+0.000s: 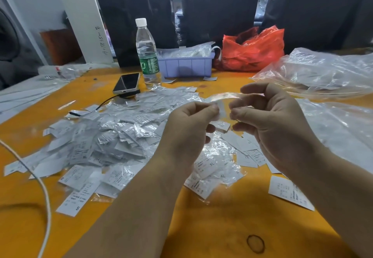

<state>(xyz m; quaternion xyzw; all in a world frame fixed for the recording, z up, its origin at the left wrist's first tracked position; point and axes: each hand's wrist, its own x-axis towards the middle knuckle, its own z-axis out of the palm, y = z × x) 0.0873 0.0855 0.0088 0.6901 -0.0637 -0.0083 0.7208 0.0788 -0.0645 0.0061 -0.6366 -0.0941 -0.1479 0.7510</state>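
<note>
The left hand (187,124) pinches one end of a small white label (222,109) between thumb and curled forefinger; the right hand (270,120), fingers bent, pinches a thin clear sleeve (224,96) just beside it; label and sleeve are held together in the air between the two hands, above the middle of the table (212,217); whether the label is partly inside the sleeve cannot be told.

The table top is orange-yellow and worn, with a dark ring stain (255,243) near the front edge; a loose heap of labels (113,136), many in crinkled clear film and some printed XL or S, spreads over it below and to the left of the hands; a white cable (45,193) curves across the left front corner.

Further back stand a clear water bottle (148,55) with a white cap and green band, a phone (127,83) lying face up just beside it, and a lilac tray (185,65) holding more film and labels; a red plastic bag (254,49) sits right of the tray; large clear bags (323,72) cover the table's right side.

Behind the table hangs dark fabric (218,5) under clear plastic; a white panel (84,15) leans at the left.
</note>
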